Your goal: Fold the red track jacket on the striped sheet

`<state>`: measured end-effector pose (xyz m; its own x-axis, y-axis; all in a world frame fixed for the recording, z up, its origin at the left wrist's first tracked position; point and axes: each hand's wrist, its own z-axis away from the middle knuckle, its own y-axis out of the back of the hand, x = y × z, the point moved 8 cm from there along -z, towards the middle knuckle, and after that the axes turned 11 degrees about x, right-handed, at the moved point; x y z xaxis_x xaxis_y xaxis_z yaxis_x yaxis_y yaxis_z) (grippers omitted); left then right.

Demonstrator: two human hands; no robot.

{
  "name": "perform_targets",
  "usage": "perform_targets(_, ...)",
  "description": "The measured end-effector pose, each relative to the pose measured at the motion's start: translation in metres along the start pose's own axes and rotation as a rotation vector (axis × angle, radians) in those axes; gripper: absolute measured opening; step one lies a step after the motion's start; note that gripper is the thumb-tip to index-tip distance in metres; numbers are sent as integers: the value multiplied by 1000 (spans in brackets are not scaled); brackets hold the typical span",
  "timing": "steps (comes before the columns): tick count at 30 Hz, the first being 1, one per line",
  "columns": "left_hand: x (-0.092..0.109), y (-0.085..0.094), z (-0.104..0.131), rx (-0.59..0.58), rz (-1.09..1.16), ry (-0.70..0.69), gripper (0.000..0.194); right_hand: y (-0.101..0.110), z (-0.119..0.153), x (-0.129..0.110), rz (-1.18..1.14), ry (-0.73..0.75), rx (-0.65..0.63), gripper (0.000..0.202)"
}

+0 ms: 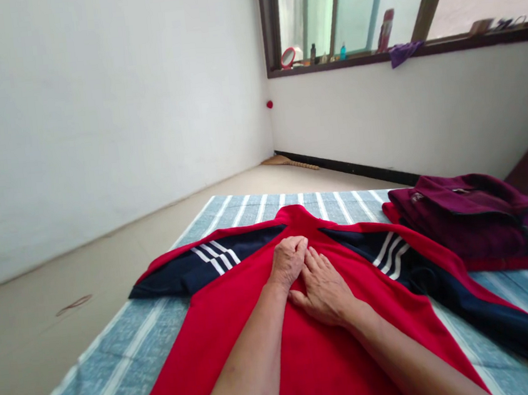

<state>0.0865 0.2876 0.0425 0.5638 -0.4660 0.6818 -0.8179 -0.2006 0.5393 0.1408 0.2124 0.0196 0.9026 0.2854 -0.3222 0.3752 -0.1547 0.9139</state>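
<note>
A red jacket [240,326] with navy sleeve panels and white stripes lies spread out, its collar [294,215] pointing away from me. Near the middle of its upper part rests my left hand [291,260], fingers curled closed; whatever is inside them is hidden. My right hand [326,286] lies flat on the red cloth, open, its fingertips touching the left hand. The left sleeve [178,279] ends short at the bed's edge, while the right sleeve [484,312] stretches toward the lower right.
Under the jacket is a blue-and-white striped sheet [119,344]. Folded purple and red clothes [464,220] are stacked at the right. Beyond are the tiled floor [37,334], white walls and a window sill [353,61] holding small bottles, a round mirror and a purple cloth.
</note>
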Motion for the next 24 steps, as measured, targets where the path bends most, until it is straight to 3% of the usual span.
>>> perform_targets(4, -5, -5, 1, -11, -34, -13, 22, 0, -1, 1, -16, -6, -15, 83)
perform_targets(9, -16, -11, 1, -29, -53, -15, 30, 8, -3, 5, -135, 26, -11, 82)
perform_targets(14, -23, -16, 1, -44, -97, -24, 31, 22, -8, 11, -342, 120, 168, 38)
perform_targets(19, -21, -17, 3, -57, -159, -55, 29, 25, -10, 18, -520, 168, 323, 33)
perform_targets(24, -11, -13, 4, -74, -215, -89, 31, 28, -11, 37, -653, 56, 441, 32)
